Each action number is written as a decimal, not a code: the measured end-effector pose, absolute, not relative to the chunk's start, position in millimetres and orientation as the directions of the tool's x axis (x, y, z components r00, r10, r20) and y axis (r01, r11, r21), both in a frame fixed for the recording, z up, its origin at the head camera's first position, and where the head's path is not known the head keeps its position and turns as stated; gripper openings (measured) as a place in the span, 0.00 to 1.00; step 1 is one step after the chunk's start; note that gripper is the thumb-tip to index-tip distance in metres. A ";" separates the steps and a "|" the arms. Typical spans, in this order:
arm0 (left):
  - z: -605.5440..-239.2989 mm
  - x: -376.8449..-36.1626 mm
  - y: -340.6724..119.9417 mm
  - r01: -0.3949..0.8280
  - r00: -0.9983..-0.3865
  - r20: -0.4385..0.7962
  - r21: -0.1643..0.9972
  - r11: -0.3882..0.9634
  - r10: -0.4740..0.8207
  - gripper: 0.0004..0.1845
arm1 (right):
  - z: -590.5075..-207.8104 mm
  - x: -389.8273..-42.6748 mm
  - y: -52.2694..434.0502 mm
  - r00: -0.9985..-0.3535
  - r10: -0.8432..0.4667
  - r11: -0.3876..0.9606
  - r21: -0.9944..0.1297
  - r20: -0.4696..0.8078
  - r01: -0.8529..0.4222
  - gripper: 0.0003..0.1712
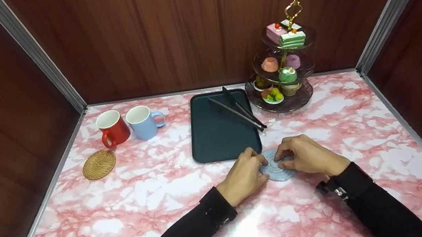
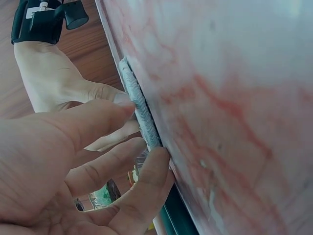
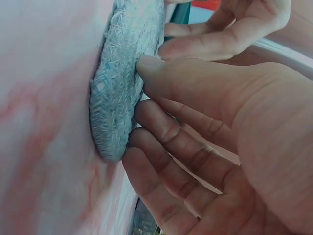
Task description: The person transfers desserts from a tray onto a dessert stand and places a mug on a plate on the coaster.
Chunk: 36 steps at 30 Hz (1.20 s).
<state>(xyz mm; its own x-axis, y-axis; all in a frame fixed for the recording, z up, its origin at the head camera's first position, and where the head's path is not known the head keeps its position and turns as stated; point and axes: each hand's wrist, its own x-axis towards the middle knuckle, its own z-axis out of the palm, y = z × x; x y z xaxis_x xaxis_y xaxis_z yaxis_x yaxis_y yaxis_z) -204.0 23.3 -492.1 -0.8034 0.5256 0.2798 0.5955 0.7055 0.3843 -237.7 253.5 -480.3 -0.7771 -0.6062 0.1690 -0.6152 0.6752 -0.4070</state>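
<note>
A round light-blue woven coaster (image 1: 276, 175) lies flat on the marbled tabletop, just in front of the dark tray, between both hands. My left hand (image 1: 244, 176) touches its left rim with thumb and fingertips; in the left wrist view the fingers (image 2: 155, 161) are loosely bent and spread at the edge. My right hand (image 1: 310, 156) comes over the coaster from the right. In the right wrist view its thumb (image 3: 151, 68) rests on the woven face, and the other fingertips line up along the coaster's edge. Neither hand's fingers close round it.
Beyond the hands are the dark green tray (image 1: 222, 141) and black tongs (image 1: 236, 111) lying across it. A three-tier cake stand (image 1: 301, 101) with toy sweets stands at the back right. At left are a red mug (image 1: 118, 132), a blue mug (image 1: 143, 126) and a tan coaster (image 1: 99, 164).
</note>
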 end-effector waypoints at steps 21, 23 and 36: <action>-488.9 -195.3 15.0 0.596 -0.802 0.269 0.318 0.737 0.533 0.16 | -478.7 -257.5 288.4 -0.875 -0.446 0.772 -0.414 0.191 -0.483 0.08; -488.6 -194.7 14.2 0.598 -0.801 0.268 0.309 0.740 0.536 0.16 | -478.6 -258.9 291.7 -0.883 -0.427 0.785 -0.405 0.194 -0.468 0.08; -480.3 -197.2 2.9 0.598 -0.801 0.298 0.351 0.721 0.519 0.15 | -482.9 -269.5 312.2 -0.919 -0.327 0.832 -0.394 0.222 -0.391 0.07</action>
<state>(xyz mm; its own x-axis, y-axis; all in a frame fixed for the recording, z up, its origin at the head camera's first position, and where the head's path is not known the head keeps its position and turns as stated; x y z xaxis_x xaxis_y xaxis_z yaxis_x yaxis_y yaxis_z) -197.2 2.9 -480.3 -0.8010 0.5190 0.2984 0.5978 0.7207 0.3510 -269.5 312.2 -482.9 -0.9188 -0.3266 0.2217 -0.3908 0.8317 -0.3944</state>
